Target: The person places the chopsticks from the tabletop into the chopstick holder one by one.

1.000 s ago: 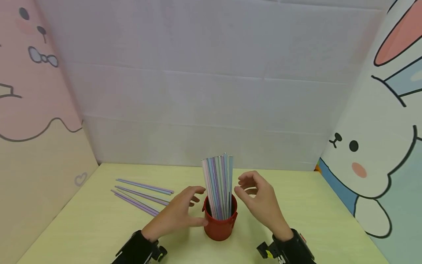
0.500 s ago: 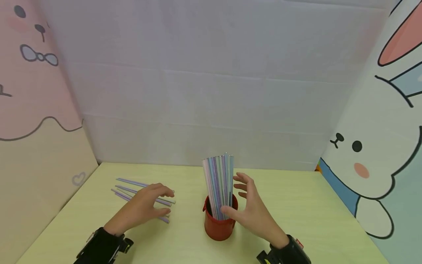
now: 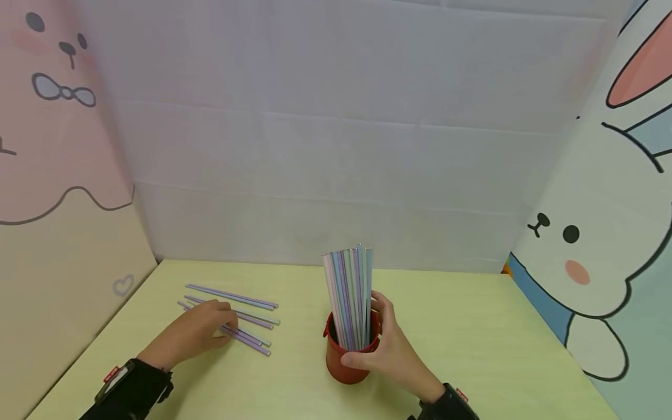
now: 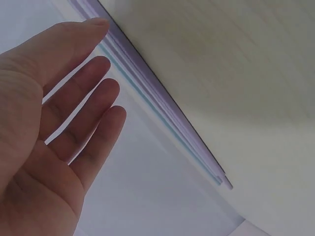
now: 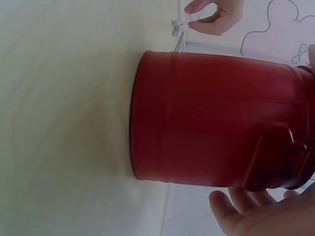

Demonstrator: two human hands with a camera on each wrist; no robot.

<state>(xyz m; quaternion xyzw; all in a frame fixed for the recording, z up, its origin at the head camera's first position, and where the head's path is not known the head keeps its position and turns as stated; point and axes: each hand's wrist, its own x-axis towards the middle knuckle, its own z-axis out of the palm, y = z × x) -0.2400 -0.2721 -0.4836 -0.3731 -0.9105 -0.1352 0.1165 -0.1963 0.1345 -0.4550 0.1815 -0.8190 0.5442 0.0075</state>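
Note:
A small red bucket (image 3: 342, 367) stands upright on the table, holding an upright bundle of pastel straws (image 3: 349, 297). Around its right side my right hand (image 3: 397, 354) grips it, thumb on the near side and fingers on the far side. The right wrist view shows the red bucket (image 5: 211, 118) and its side handle up close. To the left, my left hand (image 3: 194, 329) is over the nearest loose purple straws (image 3: 253, 343). In the left wrist view its fingers (image 4: 98, 132) are loosely extended and the thumb tip is beside the straws (image 4: 162, 105); no pinch shows.
More loose straws (image 3: 231, 296) lie in small groups farther back on the left of the pale table (image 3: 472, 332). A white sheet (image 3: 336, 146) hangs behind the table. Cartoon-printed panels (image 3: 593, 291) border both sides.
My left hand has moved left from the bucket to the loose straws and lowered. My right hand has come in against the bucket and now holds it. The bucket has barely moved.

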